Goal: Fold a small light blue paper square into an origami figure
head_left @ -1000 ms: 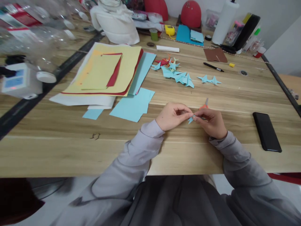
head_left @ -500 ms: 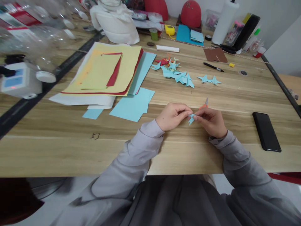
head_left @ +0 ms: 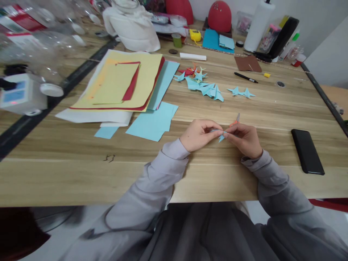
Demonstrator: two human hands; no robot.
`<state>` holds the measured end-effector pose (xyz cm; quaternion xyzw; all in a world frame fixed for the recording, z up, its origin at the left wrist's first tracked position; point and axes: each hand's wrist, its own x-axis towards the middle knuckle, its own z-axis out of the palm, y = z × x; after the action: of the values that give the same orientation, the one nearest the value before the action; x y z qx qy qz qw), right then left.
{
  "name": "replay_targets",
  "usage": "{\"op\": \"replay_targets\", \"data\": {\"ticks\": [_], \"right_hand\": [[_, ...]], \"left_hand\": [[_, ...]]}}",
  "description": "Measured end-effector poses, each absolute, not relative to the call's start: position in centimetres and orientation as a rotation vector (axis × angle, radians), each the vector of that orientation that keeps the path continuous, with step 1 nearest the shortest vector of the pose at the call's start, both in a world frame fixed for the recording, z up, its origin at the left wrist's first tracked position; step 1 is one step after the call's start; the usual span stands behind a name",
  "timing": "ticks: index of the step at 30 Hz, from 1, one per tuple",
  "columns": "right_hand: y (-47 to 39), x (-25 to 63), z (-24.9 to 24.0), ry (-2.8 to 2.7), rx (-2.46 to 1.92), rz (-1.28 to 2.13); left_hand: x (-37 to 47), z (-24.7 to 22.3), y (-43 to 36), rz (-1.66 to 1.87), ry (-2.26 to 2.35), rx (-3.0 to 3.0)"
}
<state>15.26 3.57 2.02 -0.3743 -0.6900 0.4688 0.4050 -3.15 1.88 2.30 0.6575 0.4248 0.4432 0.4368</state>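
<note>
Between my two hands is a small folded piece of light blue paper (head_left: 221, 138), mostly covered by the fingers. My left hand (head_left: 200, 135) pinches it from the left, with thumb and forefinger closed. My right hand (head_left: 244, 139) pinches its right side, fingertips almost touching those of the left. Just behind the right hand lie orange-handled scissors (head_left: 237, 119), their handles partly hidden. Farther back rests a cluster of folded blue paper cranes (head_left: 205, 87), with a red one (head_left: 189, 72) among them. Two more blue cranes (head_left: 241, 92) sit to the right.
Yellow, red and white paper sheets (head_left: 116, 81) are stacked at left, with blue sheets (head_left: 152, 123) beside them. A black phone (head_left: 307, 151) lies at right. Along the back are a pen (head_left: 245, 77), brown paper (head_left: 248, 63) and a tape measure (head_left: 195, 35). Plastic bottles (head_left: 51, 61) crowd the far left.
The blue paper has turned between my fingertips, so less of it shows below them. Both hands keep nearly the same place. The whole view has shifted very slightly.
</note>
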Motion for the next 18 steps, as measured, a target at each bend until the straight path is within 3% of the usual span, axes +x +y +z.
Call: {"op": "replay_targets", "data": {"ticks": [18], "right_hand": [[3.72,15.46,1.54,-1.754,-0.960,1.110]], "left_hand": [[-2.77,1.92,1.85,1.179,1.106,1.672]]}}
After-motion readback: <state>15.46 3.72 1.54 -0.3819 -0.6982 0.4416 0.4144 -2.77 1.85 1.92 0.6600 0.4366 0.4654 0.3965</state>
